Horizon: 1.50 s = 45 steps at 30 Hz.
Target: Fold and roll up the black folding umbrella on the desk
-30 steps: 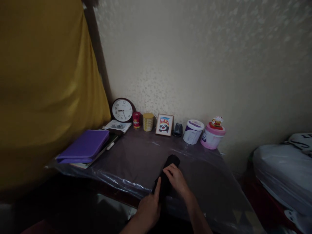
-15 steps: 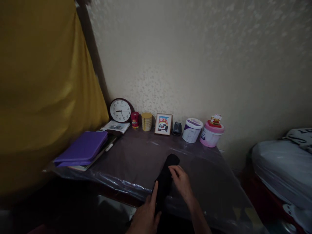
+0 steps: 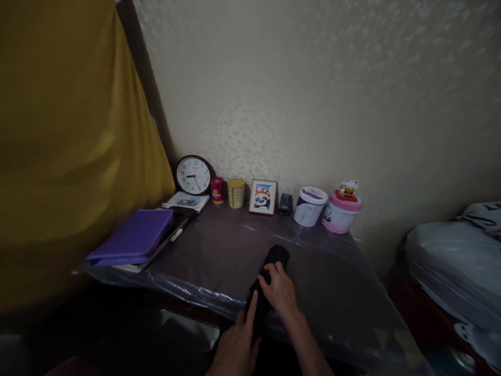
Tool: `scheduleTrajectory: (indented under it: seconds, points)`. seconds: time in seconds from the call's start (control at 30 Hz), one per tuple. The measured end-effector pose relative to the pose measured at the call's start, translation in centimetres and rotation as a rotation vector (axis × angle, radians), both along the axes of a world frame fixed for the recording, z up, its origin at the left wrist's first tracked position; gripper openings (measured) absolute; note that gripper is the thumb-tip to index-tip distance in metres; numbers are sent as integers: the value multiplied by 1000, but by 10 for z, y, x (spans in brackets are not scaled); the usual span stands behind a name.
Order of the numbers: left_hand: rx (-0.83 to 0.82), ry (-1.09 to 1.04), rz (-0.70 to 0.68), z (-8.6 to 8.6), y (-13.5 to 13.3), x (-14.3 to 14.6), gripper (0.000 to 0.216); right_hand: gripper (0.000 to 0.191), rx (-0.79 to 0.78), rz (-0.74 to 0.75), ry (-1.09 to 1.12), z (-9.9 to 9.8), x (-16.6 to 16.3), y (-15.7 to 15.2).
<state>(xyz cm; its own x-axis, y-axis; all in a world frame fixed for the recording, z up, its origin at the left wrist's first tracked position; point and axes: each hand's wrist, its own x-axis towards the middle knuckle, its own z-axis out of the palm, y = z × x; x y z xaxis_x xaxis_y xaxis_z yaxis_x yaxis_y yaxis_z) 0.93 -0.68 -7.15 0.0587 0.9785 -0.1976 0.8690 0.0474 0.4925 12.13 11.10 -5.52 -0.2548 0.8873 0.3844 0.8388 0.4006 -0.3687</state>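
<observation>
A long black cloth bundle [image 3: 277, 254], narrow and folded, lies slantwise over the front edge of the table; its exact kind is too dark to tell. At its near end my left hand [image 3: 237, 347] holds it, index finger stretched along the side and thumb on the other side. My right hand [image 3: 279, 288] is bent over the bundle's upper middle, with thumb and fingers curled onto the cloth. The near end of the bundle is lost in shadow between my wrists.
The plastic-covered table [image 3: 219, 245] bears a purple folder [image 3: 135, 235] at left. Along the wall stand a clock [image 3: 193, 175], red can [image 3: 217, 190], yellow canister [image 3: 236, 193], panda picture frame [image 3: 263, 197], dark small device [image 3: 285, 204], white tub [image 3: 310, 207] and pink-lidded tub [image 3: 340, 211].
My right hand has moved left and slightly down along the bundle, from a pinch at its right edge to fingers curled over its top. My left hand stays at the near end.
</observation>
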Motion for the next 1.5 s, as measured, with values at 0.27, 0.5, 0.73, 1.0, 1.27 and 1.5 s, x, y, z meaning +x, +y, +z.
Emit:
scheduleTrajectory:
  seconds: [0.27,0.5,0.73,1.0,1.27,1.5]
  points:
    - [-55,21,5,6,5,1,85,12,-176,-12,57,8,-2,2]
    - [-86,20,-3,14,11,2,85,12,-230,68,239,3,3,11]
    - [-76,50,-28,11,16,-2,72,16,-311,166,558,-4,5,19]
    - [31,-105,-22,2,17,-9,71,31,-546,34,986,-4,50,12]
    - [-34,-422,93,4,18,-18,70,34,-321,-200,901,-33,109,16]
    - [-282,-1130,203,-16,30,-47,82,33,-287,-178,857,-40,117,9]
